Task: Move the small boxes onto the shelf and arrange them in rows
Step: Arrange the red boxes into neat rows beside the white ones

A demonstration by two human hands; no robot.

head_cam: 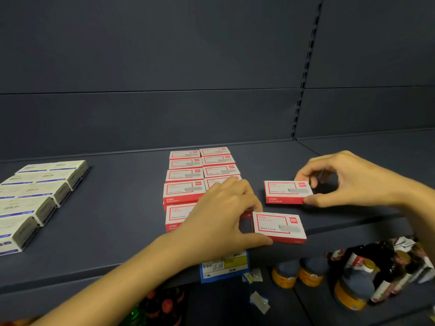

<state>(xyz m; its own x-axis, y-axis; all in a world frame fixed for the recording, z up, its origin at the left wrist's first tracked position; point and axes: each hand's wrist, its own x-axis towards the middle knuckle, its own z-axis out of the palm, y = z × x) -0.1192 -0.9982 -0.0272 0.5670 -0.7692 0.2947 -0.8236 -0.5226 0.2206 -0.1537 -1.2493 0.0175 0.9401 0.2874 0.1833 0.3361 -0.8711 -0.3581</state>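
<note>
Several small red-and-white boxes (186, 171) lie flat in two columns on the dark grey shelf (117, 208). My left hand (219, 215) reaches over the front of those columns and pinches a red-and-white box (279, 227) near the shelf's front edge, thumb on its near side. My right hand (348, 180) pinches another red-and-white box (287, 191) farther back, thumb at its front right corner and fingers at its back right corner. Both boxes lie flat on the shelf, to the right of the columns.
Several white-and-blue boxes (37, 194) lie in rows at the shelf's left. A blue and yellow price tag (223, 267) hangs on the front edge. Bottles and jars (353, 278) stand on the lower shelf. A slotted upright (303, 74) runs up the back wall.
</note>
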